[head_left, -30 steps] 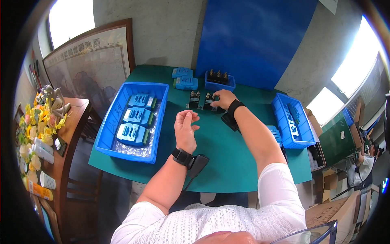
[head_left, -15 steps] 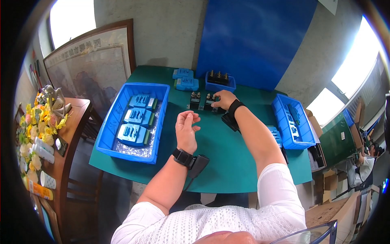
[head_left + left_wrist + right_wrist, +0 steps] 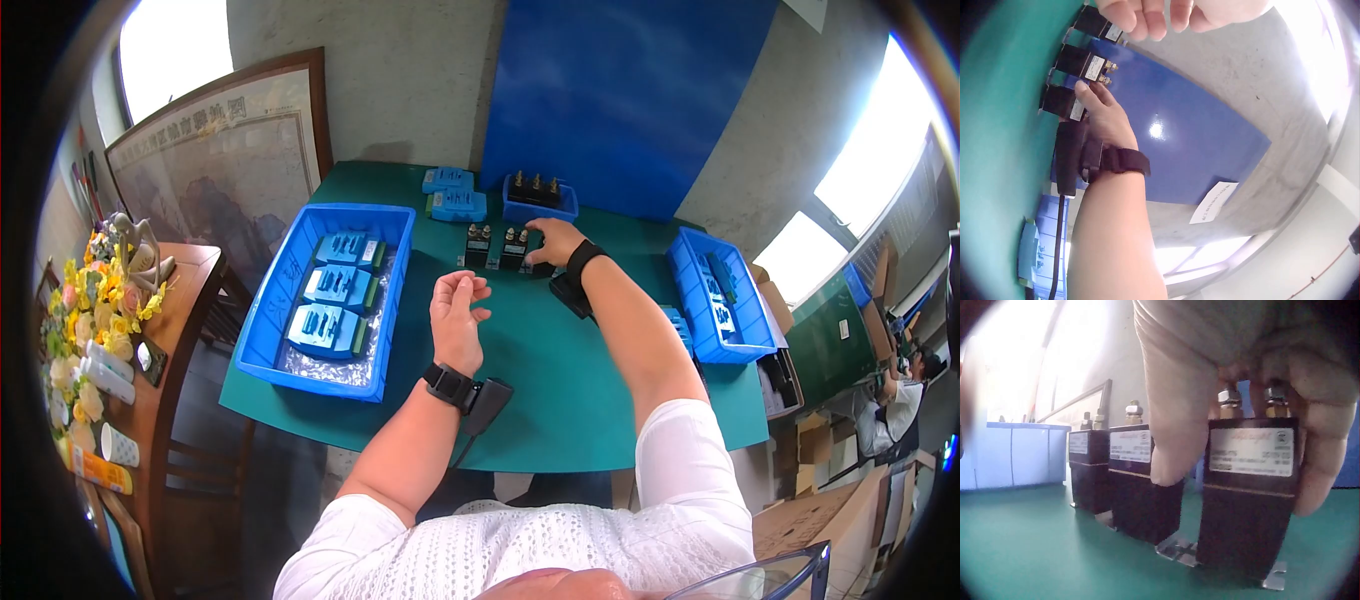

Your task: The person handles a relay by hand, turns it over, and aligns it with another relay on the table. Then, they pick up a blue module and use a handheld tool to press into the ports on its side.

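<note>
Three black blocks with metal bolts on top stand upright in a row: left, middle and right. My right hand is around the right-hand one; in the right wrist view my right hand has its thumb on one side of that block and fingers on the other. The thumb's tip lies in front of the middle block. Metal tabs stick out at the bases. My left hand hangs nearer the body, fingers loosely curled, holding nothing.
On the left a large blue bin holds several blue modules. More modules lie at the back, beside a small bin with a black bolted part. Another blue bin stands at the right edge.
My right hand has shifted slightly right, from beside the middle block to the right-hand block, and more of the middle one shows. My left hand has hardly moved.
</note>
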Tool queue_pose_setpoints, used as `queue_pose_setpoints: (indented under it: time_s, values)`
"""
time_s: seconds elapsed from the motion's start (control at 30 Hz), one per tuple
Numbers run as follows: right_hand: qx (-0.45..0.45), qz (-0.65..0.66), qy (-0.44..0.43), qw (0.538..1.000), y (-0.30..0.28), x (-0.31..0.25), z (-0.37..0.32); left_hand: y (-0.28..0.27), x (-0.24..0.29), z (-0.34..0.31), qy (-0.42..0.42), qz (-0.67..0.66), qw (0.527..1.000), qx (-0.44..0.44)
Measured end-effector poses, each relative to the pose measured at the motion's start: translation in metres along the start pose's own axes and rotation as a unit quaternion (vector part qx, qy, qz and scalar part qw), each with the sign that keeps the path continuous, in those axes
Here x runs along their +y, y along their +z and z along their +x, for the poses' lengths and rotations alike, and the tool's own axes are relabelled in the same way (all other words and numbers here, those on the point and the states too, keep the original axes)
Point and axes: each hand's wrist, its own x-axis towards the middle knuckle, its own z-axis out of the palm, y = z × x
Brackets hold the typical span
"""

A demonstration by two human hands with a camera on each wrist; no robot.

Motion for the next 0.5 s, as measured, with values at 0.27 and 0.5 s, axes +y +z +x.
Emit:
queue_pose_setpoints:
  time_s: [0.27,0.5]
  values:
    - [-0.031,0.020,0.021,0.999,-0.007,0.007,-0.010,0.000,-0.002,0.001,-0.001,-0.002,1.000,-0.002]
    - [-0.012,0.009,0.009,1.000,-0.004,0.010,-0.009,0.000,-0.003,0.001,-0.005,0.003,1.000,0.002]
